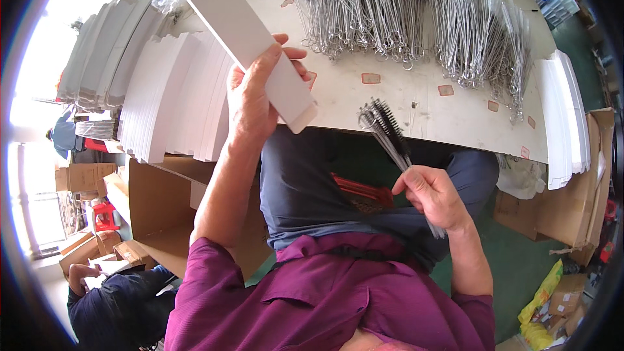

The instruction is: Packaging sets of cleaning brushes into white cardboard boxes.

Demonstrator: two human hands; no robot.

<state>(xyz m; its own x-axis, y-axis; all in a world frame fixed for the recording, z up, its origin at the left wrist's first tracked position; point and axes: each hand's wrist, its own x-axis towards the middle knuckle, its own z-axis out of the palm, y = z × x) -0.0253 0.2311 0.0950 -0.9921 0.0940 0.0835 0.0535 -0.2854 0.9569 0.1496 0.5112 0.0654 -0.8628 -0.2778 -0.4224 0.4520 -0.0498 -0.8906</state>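
My left hand grips a long, narrow white cardboard box, which slants from the upper left down to the table's near edge. A small flap stands at the box's lower end. Over my lap, my right hand is closed around a small bundle of wire-handled tube brushes. Their bristle ends, mostly black, point up toward the table and their wire ends poke out below my fist. Across the table lie a heap of black-bristled brushes and, to its right, a heap of brushes with pale bristles.
Rows of white boxes stand at the left, more white boxes at the table's right end. Small stickers dot the white tabletop. Open cartons sit below on the left and right. Another person is at lower left.
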